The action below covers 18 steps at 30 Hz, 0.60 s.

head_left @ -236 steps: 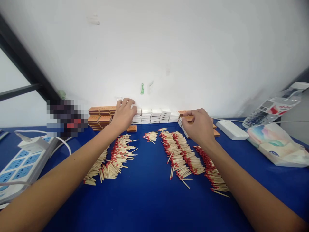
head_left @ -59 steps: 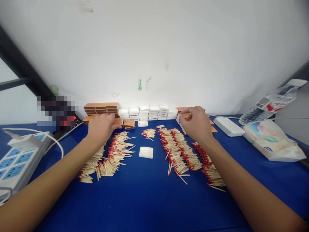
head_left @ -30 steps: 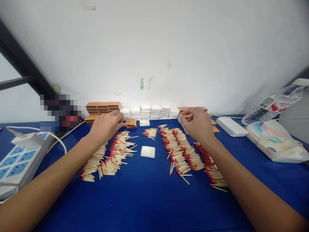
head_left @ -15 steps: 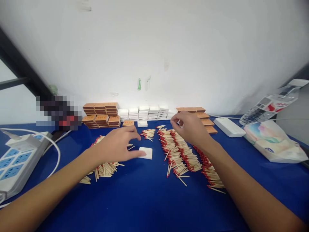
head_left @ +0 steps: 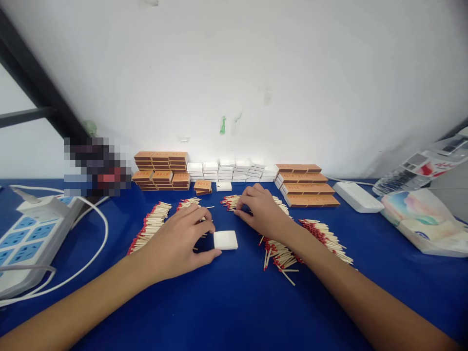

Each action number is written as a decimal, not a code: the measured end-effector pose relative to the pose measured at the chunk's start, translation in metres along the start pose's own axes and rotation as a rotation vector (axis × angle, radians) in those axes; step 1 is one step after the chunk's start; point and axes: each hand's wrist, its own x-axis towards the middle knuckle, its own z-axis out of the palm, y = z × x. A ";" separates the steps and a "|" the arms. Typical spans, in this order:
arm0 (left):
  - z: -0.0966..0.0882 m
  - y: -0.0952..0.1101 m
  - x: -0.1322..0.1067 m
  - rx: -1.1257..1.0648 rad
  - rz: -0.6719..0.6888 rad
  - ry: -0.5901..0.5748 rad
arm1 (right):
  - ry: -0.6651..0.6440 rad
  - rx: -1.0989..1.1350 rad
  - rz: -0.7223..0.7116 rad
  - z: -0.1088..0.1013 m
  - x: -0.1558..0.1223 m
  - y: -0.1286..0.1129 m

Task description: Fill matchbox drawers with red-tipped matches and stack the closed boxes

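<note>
A white matchbox tray [head_left: 225, 240] lies on the blue table top in front of me. My left hand [head_left: 186, 239] has its thumb and forefinger at the tray's two left corners, gripping that end. Over a small pile of red-tipped matches [head_left: 228, 201], my right hand [head_left: 261, 209] is closed in a pinch with its fingertips on the matches; how many it grips is hidden. Larger rows of matches [head_left: 325, 236] spread under and beside my right forearm. More matches [head_left: 155, 219] lie left of my left hand, partly covered by it.
Along the wall stand stacked brown matchboxes [head_left: 161, 165], white trays [head_left: 226, 170] and stepped boxes with brown tops [head_left: 307, 188]. A power strip [head_left: 32, 239] with white cables lies left. To the right are a white block [head_left: 358, 196], a tissue pack [head_left: 424, 219] and a plastic bottle [head_left: 420, 168].
My right hand has moved left and down from above the match rows to the small pile. My left hand's fingers have come onto the tray's left end. The view has shifted slightly.
</note>
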 end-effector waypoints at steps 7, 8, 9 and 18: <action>0.003 -0.002 -0.013 0.060 0.048 0.142 | -0.046 -0.142 -0.056 -0.003 -0.014 -0.002; 0.004 -0.001 -0.014 0.066 0.045 0.153 | -0.042 -0.159 -0.059 -0.005 -0.017 -0.004; 0.006 -0.001 -0.014 0.071 0.040 0.157 | -0.036 -0.167 -0.062 -0.008 -0.019 -0.006; 0.011 0.003 -0.017 0.113 0.012 0.200 | 0.045 0.015 -0.203 -0.027 -0.033 -0.043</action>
